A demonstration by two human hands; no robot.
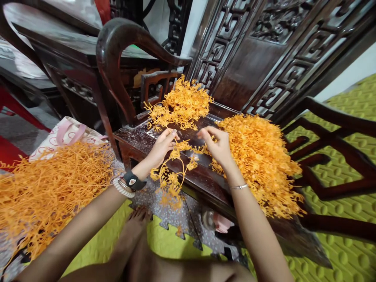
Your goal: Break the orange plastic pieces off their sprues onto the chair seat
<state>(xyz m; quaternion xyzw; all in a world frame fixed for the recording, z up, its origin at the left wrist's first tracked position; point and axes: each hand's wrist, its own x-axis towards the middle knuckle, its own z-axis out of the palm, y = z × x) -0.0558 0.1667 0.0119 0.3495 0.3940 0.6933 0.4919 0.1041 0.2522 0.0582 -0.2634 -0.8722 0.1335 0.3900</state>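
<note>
My left hand (163, 147) is closed in a pinch on a thin orange plastic flower strand (174, 178). Its looped stems and small flower heads dangle past the front edge of the dark wooden chair seat (135, 137). To the right, my right hand (217, 145) is held with its fingers curled together, the tips slightly blurred; whatever they grip cannot be made out. Part of the strand reaches toward it. Beyond my hands, a pile of orange flower pieces (188, 102) lies on the seat. A larger heap of the same pieces (255, 156) is beside my right wrist.
At the left is a big mass of thin orange stems (58, 188), with a white bag with pink handles (75, 133) behind it. The chair's curved armrest (110, 51) rises at left and its carved back (249, 70) stands behind. Yellow-green foam mats (167, 239) cover part of the floor.
</note>
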